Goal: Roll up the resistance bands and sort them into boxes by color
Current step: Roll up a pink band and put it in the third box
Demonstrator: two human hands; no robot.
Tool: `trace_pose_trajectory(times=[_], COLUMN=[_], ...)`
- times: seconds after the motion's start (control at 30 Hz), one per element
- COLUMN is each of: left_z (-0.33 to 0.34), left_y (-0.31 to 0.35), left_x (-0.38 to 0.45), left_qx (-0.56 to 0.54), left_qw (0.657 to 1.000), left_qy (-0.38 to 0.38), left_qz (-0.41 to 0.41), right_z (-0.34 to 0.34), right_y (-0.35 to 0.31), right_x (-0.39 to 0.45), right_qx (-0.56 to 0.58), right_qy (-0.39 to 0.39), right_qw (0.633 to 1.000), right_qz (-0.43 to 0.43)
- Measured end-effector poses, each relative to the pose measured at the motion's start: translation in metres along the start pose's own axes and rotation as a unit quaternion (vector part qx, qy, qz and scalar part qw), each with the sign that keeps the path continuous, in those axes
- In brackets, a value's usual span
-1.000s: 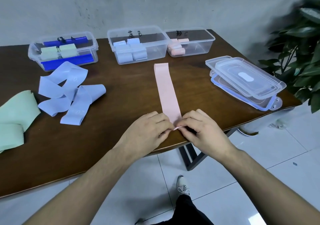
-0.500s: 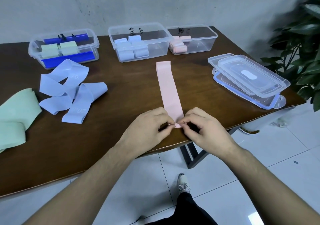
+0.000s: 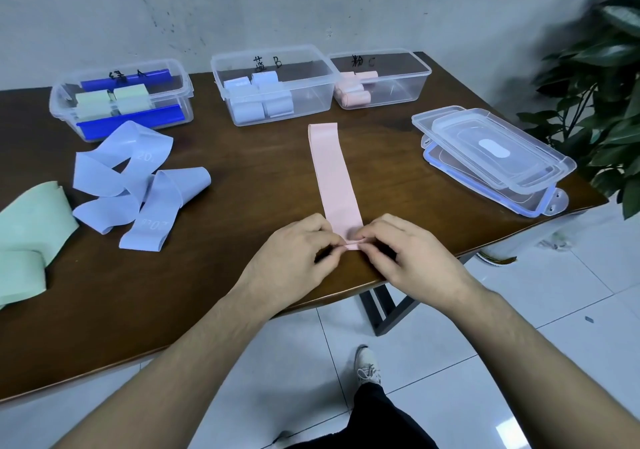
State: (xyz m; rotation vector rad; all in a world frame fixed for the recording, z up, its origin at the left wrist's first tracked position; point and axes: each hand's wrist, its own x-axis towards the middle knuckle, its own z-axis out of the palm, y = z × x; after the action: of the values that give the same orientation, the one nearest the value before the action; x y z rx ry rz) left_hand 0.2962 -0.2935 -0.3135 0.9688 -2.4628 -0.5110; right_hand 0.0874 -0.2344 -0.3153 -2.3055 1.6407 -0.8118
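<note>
Both my hands on the near end of the pink band, which lies flat on the table, running from the near edge away toward the boxes. My left hand pinches the near end from the left with curled fingers, my right hand pinches it from the right, fingertips almost meeting over a small first fold. Far side, left to right: green box with green rolls and blue clips, blue box with pale blue rolls, pink box with pink rolls at its left end. Loose blue bands in a tangled heap left of centre, unrolled. Green bands at the far left edge, also unrolled. Stacked clear lids on the right, near the table corner. Potted plant beyond the right side of the table.
</note>
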Motion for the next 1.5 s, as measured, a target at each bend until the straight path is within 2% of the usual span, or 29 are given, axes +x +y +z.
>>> trace_pose_trajectory(times=[0.2,0.67,0.8,1.07,1.37,1.5], left_z=[-0.002,-0.001,0.001,0.003,0.002,0.003], left_y=[0.001,0.001,0.001,-0.002,0.0,-0.001], left_x=[0.001,0.003,0.003,0.006,0.004,0.004], left_qx=[0.006,0.06,0.064,0.05,0.048,0.058], left_qw=[1.0,0.998,0.998,0.998,0.998,0.997], left_qy=[0.004,0.012,0.016,0.022,0.028,0.033], left_qz=[0.01,0.004,-0.013,-0.041,-0.027,-0.03], right_z=[-0.002,0.002,-0.001,0.004,-0.002,-0.004], right_y=[-0.001,0.006,0.007,0.007,0.01,0.009], right_x=[0.008,0.006,0.009,0.01,0.019,0.021], right_qx=[-0.023,-0.062,-0.07,-0.042,-0.059,-0.052], right_qy=[-0.021,0.011,-0.004,0.013,-0.037,-0.034], right_qw=[0.999,0.998,0.998,0.999,0.998,0.998], right_qz=[0.018,-0.007,-0.004,-0.006,0.009,0.017])
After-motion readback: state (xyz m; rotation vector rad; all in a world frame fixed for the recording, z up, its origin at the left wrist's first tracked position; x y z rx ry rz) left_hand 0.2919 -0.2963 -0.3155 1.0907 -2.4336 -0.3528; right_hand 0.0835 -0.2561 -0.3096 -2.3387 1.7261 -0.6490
